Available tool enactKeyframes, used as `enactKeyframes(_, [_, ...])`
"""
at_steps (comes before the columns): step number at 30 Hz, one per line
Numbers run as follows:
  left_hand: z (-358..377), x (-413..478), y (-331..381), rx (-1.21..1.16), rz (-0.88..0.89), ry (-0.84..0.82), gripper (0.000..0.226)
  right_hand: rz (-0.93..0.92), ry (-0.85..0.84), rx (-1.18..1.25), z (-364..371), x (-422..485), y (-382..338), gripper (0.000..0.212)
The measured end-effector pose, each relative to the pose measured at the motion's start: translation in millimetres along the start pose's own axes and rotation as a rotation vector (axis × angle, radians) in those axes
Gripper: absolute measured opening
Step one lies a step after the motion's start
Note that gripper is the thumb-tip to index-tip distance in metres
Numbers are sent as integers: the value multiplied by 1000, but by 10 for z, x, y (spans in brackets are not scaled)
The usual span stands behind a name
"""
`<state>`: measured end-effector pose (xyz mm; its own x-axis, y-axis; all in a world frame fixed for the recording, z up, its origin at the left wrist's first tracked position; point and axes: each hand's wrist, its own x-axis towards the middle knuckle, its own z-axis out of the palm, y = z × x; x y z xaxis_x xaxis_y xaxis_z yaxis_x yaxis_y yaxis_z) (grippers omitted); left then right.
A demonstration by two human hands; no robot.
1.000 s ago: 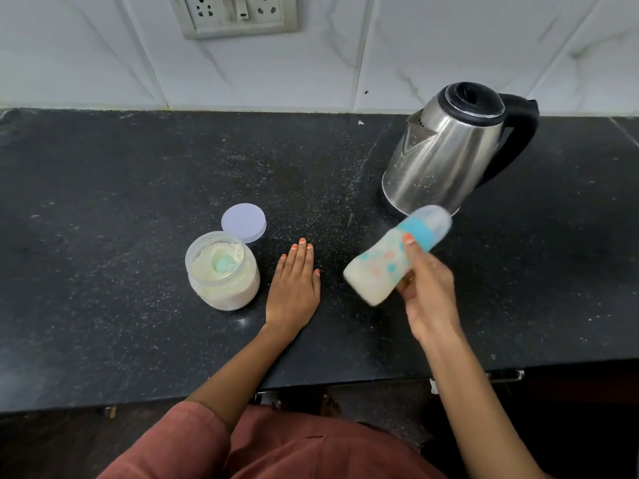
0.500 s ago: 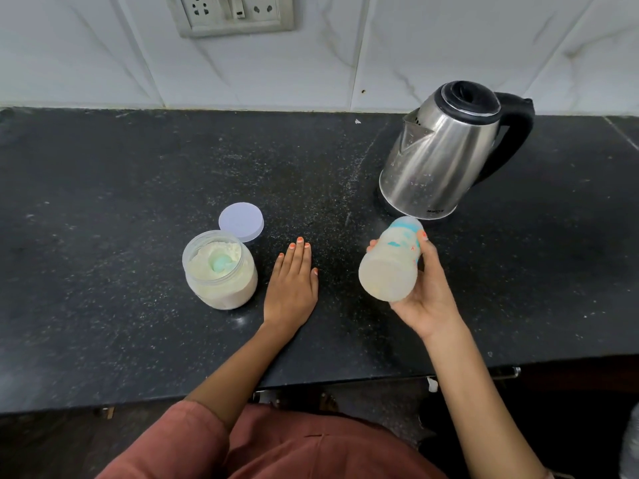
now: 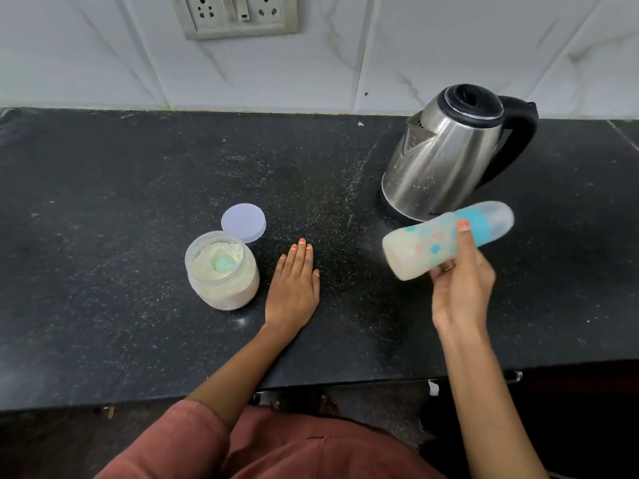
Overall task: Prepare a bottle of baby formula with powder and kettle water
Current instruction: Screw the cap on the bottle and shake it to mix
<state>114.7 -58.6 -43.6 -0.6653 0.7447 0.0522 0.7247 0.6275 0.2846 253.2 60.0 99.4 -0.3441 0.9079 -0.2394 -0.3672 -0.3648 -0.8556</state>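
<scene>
My right hand [image 3: 461,288] grips a capped baby bottle [image 3: 428,248] above the counter, tilted almost sideways with its blue collar and clear cap pointing right. Milky liquid fills the bottle. My left hand [image 3: 294,288] lies flat, palm down, on the black counter [image 3: 103,236]. Left of it stands an open jar of pale formula powder [image 3: 221,271] with a blue-green scoop sunk in the powder. The jar's lilac lid [image 3: 243,223] lies just behind it. A steel kettle [image 3: 446,157] with a black lid and handle stands behind the bottle.
A wall socket plate [image 3: 238,15] is set in the white marble tiles at the back. White powder specks dust the counter between the jar and the kettle. The counter's front edge runs just above my reddish-brown sleeve [image 3: 193,440].
The bottle swung from tilted, to nearly end-on towards me, and back to lying sideways, moving right; its outline is blurred. My left hand, the jar and the kettle stayed put.
</scene>
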Motion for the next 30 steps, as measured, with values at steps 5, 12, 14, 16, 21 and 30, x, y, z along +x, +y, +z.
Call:
enactKeyframes(5, [20,3,-2,0,-6,1,64,199,-218,-327,-30,-183,205,12])
enactKeyframes(12, [28,5,-8,2,-8,4,54,215,-56,-95,60,-31,134,11])
enactKeyframes(14, [27,0,-10,6,-7,9,59,263,-232,-302,56,-169,213,7])
enactKeyframes(16, [27,-1,-5,6,-3,16,66,224,-257,-344,50,-170,213,7])
enactKeyframes(21, [26,2,-6,7,3,23,66,231,-33,-63,94,-4,138,12])
enactKeyframes(30, [32,6,-13,17,-4,2,55,181,47,50,78,112,52,12])
